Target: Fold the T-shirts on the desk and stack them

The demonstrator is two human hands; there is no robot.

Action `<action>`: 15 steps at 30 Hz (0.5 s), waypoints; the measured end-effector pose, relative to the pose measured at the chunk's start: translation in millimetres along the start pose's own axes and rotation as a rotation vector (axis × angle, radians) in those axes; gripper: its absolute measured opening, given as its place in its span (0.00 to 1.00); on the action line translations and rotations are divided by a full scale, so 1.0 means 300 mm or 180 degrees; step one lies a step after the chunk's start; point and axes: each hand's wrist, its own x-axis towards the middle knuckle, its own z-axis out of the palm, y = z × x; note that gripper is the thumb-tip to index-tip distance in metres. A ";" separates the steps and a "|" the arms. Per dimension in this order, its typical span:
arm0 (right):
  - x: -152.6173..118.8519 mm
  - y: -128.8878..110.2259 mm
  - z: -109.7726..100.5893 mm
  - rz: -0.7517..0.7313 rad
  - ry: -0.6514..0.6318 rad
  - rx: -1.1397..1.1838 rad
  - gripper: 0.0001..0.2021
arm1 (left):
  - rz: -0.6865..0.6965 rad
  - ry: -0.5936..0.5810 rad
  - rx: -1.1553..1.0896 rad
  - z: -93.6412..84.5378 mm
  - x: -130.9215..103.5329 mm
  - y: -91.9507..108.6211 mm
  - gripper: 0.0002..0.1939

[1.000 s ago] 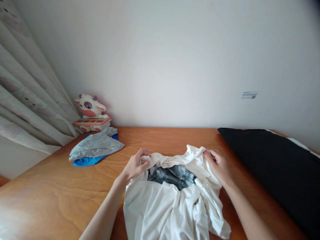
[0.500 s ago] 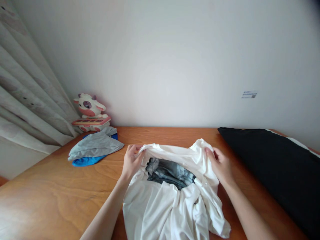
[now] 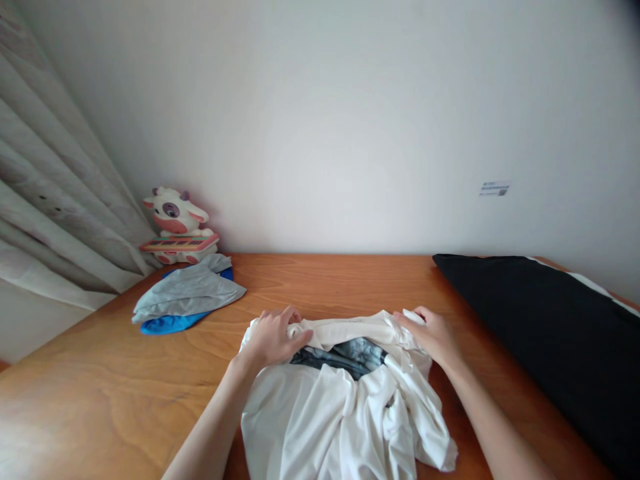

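Note:
A white garment (image 3: 320, 413) lies bunched on the wooden table, its far edge gathered into a raised band. Inside its opening shows a dark grey patterned cloth (image 3: 357, 353). At the band's left end, my left hand (image 3: 275, 339) has its thumb and fingers closed on the white fabric. My right hand (image 3: 430, 330) pinches the band's right end, with a bit of white cloth showing between thumb and fingers. Part of the band is hidden beneath my left hand.
On the wooden table (image 3: 100, 380), a grey cloth (image 3: 193, 290) lies over a blue cloth (image 3: 173, 325) at the back left. Behind them stands a cow toy (image 3: 177, 223) with a keyboard. A black flat item (image 3: 540, 333) spans the right side. A curtain (image 3: 55, 200) hangs at left.
Both hands have lowered the garment's far edge toward the table. The opening looks narrower, and my left hand has turned over the fabric, with its thumb pointing right.

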 end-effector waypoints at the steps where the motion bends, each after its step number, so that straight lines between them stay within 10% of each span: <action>1: -0.002 0.000 0.006 -0.0045 -0.0038 0.0017 0.16 | 0.0167 -0.0063 0.0017 0.002 0.000 -0.001 0.13; 4: -0.002 -0.007 0.014 -0.0029 -0.0080 0.0712 0.13 | 0.0457 -0.0018 -0.0062 0.013 0.007 -0.012 0.11; 9: 0.012 -0.024 -0.017 0.0210 -0.0094 0.2357 0.23 | 0.0216 0.1369 -0.0637 0.011 0.029 -0.033 0.15; 15: 0.010 0.007 -0.033 -0.0499 -0.0437 0.1233 0.20 | 0.0555 0.1298 -0.0423 -0.027 0.010 -0.049 0.08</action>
